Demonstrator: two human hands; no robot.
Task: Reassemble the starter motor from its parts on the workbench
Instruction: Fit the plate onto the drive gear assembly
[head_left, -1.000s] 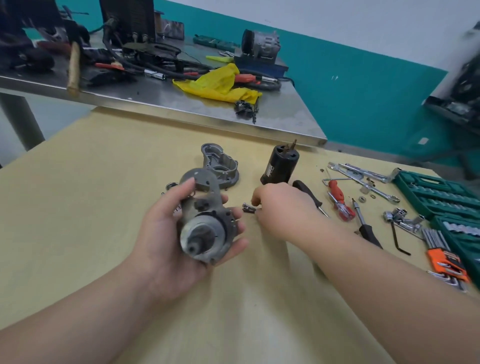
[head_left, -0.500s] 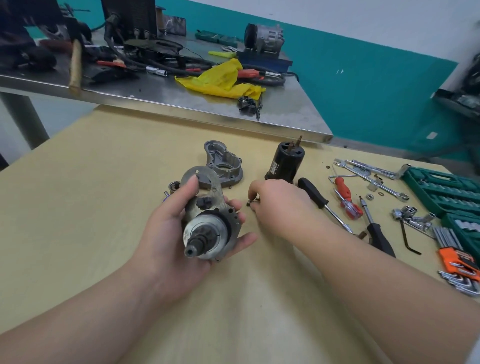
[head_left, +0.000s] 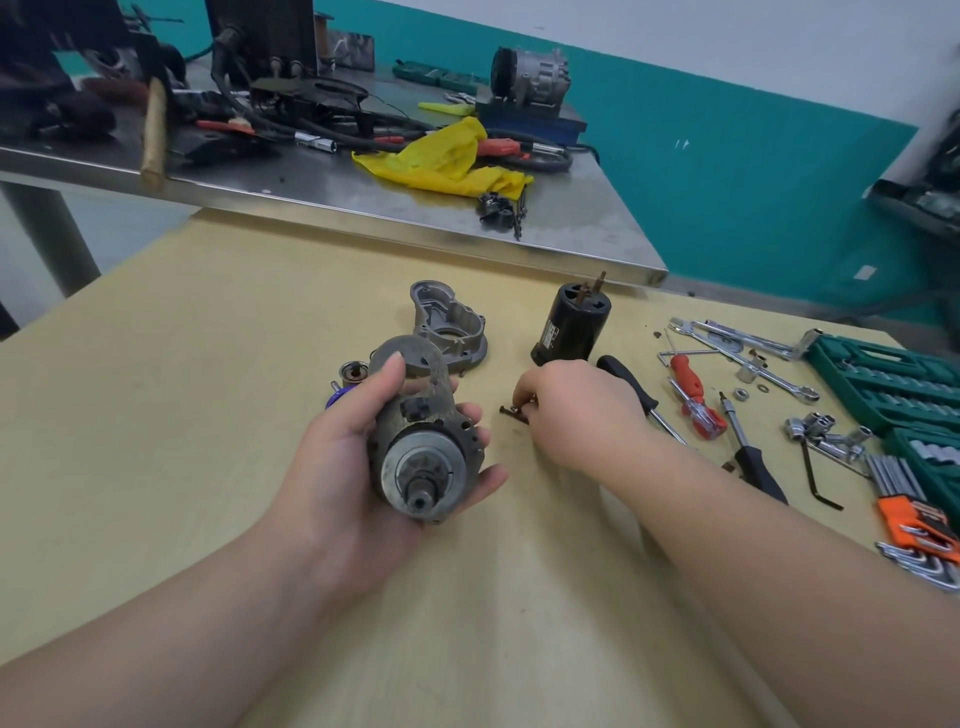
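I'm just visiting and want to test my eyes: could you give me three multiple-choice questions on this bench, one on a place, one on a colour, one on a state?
1. Where does the black cylinder stand?
A. on the steel table
B. on the wooden bench beyond the right hand
C. in the left hand

2. What colour is the cloth on the steel table?
A. yellow
B. white
C. blue

3. What is the left hand doing?
A. lying flat
B. holding a screwdriver
C. gripping the motor housing

B: it stands upright past the right hand.
A: plainly yellow.
C: fingers wrap the housing.

The white label on the black cylinder (head_left: 570, 325) is too small to read.
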